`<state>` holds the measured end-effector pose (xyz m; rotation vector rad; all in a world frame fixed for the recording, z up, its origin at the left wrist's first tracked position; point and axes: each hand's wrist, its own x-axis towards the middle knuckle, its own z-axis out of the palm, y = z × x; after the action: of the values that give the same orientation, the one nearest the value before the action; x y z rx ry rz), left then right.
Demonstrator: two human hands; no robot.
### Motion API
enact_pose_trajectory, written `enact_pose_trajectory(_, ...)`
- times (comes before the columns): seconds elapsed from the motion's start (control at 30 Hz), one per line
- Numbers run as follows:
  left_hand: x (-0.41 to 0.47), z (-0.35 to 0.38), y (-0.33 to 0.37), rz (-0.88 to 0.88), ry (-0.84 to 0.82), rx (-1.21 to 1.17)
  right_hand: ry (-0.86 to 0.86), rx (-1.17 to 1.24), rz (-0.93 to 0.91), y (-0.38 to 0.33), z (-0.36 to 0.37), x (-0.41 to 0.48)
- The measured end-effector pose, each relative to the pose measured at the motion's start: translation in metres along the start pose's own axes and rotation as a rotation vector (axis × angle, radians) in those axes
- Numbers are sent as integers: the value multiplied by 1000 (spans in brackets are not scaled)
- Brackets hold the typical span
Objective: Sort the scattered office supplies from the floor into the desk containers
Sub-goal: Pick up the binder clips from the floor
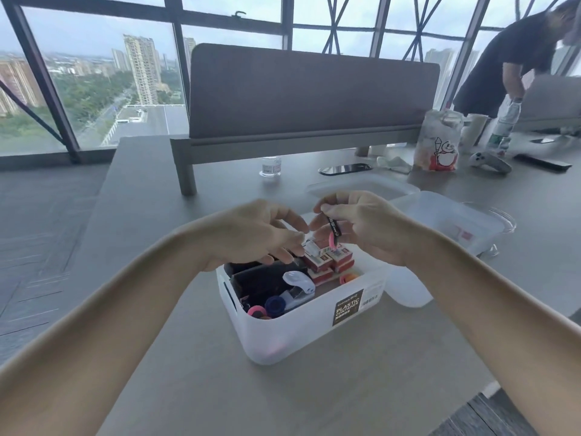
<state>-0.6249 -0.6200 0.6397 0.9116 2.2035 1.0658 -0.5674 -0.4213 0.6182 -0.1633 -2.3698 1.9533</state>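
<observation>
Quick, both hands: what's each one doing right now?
Left hand: by a small clear piece; grip cannot be told.
Right hand: pinching a black strap.

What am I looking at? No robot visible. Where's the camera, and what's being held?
There is no machine: a person works with bare hands. The single picture comes from a wide-angle camera worn on their head, looking forward and down, so the two forearms coming in from the bottom are the wearer's own. The right hand pinches a black band with white lettering and a pink bit at its lower end. The left hand has its fingertips at a small clear piece just below; whether it grips it is unclear. Under both hands, on the grey desk, stands a white plastic container holding red boxes and a white dispenser. A second translucent bin sits to the right.
</observation>
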Motion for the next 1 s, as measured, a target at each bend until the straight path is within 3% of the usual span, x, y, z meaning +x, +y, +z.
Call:
enact_pose_trajectory(0.2,-9,0,3,91,65,81,-44,-332,-61,-7,5,-16)
enact_pose_trajectory(0.33,-13,8,5,113,87,125,28,-387,-96,-11,6,-26)
enact_pose_trajectory(0.47,-16,13,12,153,72,129,8,-682,-74,-17,1,-35)
enact_pose_trajectory(0.57,-16,23,20,207,55,104,92,-775,-67,-16,-6,-46)
enact_pose_trajectory(0.8,-14,61,42,312,-111,63,325,-871,-43,-26,-42,-121)
enact_pose_trajectory(1.0,-28,140,102,423,-310,71,500,-947,108,-29,-90,-239)
